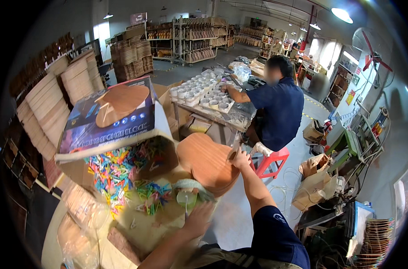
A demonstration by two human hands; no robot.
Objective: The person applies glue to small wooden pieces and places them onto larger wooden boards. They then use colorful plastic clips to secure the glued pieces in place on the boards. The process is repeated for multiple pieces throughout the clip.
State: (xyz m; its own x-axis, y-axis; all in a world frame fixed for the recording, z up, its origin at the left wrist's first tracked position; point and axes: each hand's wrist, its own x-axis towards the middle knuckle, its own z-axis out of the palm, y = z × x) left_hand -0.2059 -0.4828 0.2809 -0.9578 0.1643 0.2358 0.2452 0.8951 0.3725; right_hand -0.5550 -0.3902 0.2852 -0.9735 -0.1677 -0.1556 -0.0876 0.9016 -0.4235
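Observation:
A brown wooden guitar body (204, 158) rests at the right edge of the pale work table, its broad flat face up. At its right side, my right hand (241, 159) is closed on the rim. My left hand (198, 219) is low over the table, smeared by motion, so its fingers do not show clearly. Just beyond it stands a small green cup (186, 199) with a thin pale stick by it. A curved greenish-grey strip (192, 184) lies between the cup and the body. Many coloured plastic clothespins (118, 172) spill from an open carton toward the cup.
Another guitar-shaped wooden piece (123, 102) lies on the carton's printed flap (110, 130). Plastic-wrapped wood pieces (80, 215) sit at the table's left. A co-worker (278, 107) sits on a red stool (275, 160) beside a bench of white rings (199, 89). Cardboard boxes (318, 193) stand right.

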